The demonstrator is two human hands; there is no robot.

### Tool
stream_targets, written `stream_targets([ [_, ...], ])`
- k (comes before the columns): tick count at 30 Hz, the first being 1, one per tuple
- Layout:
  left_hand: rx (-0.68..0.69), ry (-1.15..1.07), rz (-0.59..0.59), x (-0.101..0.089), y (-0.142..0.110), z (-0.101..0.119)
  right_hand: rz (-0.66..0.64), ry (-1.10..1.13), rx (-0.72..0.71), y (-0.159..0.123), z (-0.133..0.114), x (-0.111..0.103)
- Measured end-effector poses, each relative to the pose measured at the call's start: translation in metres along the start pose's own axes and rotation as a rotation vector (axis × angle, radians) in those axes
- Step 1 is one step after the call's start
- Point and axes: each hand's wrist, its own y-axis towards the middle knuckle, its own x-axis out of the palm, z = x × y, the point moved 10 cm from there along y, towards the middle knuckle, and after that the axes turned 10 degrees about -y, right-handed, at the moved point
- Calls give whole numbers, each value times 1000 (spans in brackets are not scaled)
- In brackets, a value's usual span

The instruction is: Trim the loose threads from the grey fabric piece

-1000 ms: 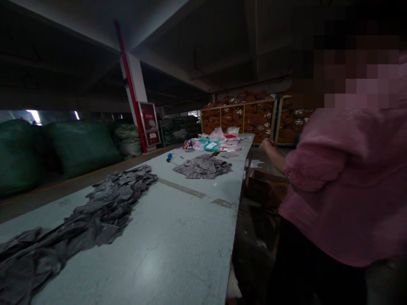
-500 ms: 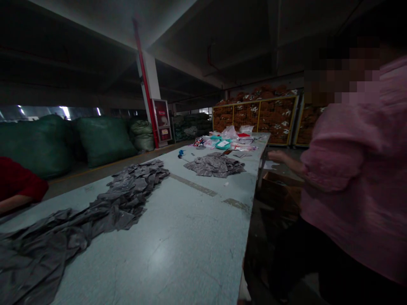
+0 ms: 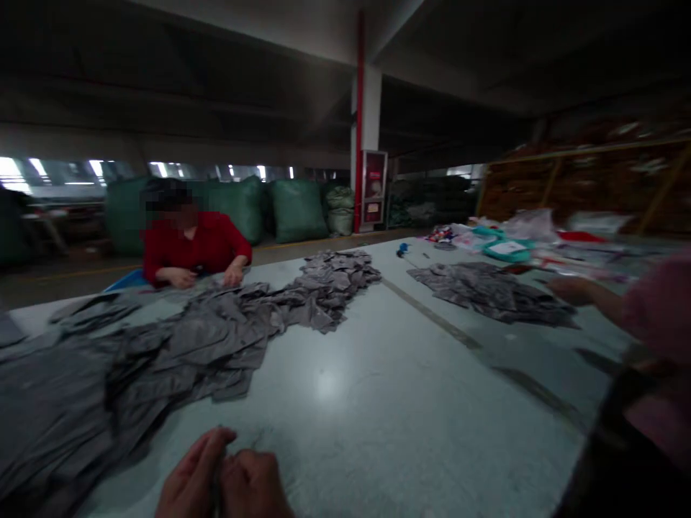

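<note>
Your left hand (image 3: 191, 475) and right hand (image 3: 253, 487) come together at 6 o'clock, whatever they hold too blurred to tell. Crumpled grey fabric (image 3: 178, 352) sprawls from 9 o'clock across the pale desk (image 3: 345, 432) toward a co-worker in red (image 3: 194, 244) at 10 o'clock.

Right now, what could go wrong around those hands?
The grey fabric lies close to the left hand and right hand and stretches across the table to the person in red, so a pull might tug it away from that person's hands. The light is also dim, and whatever the hands pinch is too dark to make out, so a slip could go unseen.
</note>
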Motion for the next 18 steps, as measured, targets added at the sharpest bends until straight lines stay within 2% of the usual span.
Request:
stream_targets([
  [2, -92, -119, -24, -1, 1, -5, -113, 5, -86, 5, -8, 9],
  [4, -132, -253, -50, 3, 1, -4, -131, 37, -122, 9, -14, 8],
  [11, -166, -386, 17, 12, -12, -9, -68, 71, -104, 2, -18, 0],
  [18, -237, -407, -87, 18, -4, -9, -63, 107, -87, 4, -14, 1],
])
